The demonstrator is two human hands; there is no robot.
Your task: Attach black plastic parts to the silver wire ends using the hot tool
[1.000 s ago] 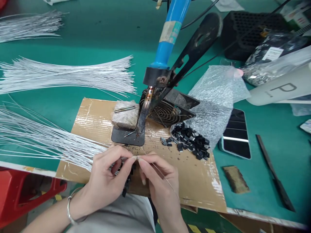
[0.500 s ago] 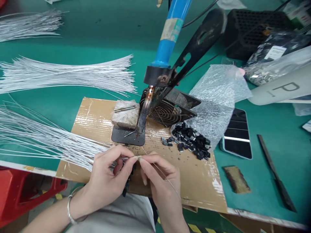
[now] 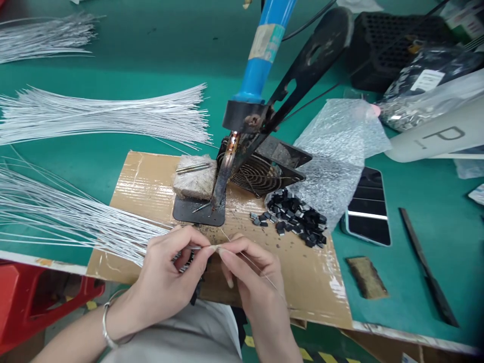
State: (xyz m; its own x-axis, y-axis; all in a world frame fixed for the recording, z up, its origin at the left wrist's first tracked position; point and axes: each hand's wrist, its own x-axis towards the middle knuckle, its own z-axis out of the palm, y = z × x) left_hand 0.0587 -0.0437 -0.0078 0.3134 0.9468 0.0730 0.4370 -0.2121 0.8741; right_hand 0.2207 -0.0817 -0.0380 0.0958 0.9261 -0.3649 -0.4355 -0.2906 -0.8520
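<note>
My left hand (image 3: pixel 170 285) is closed in a pinch, its thumb and forefinger gripping the end of a thin white wire. The rest of a loose bundle of white wires (image 3: pixel 86 217) runs off leftward behind this hand. Fingertip to fingertip with it, my right hand (image 3: pixel 259 282) is also pinched shut, and a fine strand of what looks like solder wire (image 3: pixel 245 257) passes through its fingers. Whatever lies between the fingertips is too small to make out. Above both hands, a blue-handled soldering iron (image 3: pixel 257 65) hangs tip down in a black metal stand (image 3: pixel 302 65).
A small fan (image 3: pixel 260 174) stands behind the iron. A wrapped block (image 3: pixel 194 184) sits on a dark plate. Small black pieces (image 3: pixel 298 219) lie piled on the cardboard (image 3: pixel 302 282). To the right are a phone (image 3: pixel 368 206), a brown block (image 3: pixel 366 277) and a file-like tool (image 3: pixel 427 267).
Both hands stay pinched together in nearly the same spot. My right hand and wrist have shifted slightly to the right.
</note>
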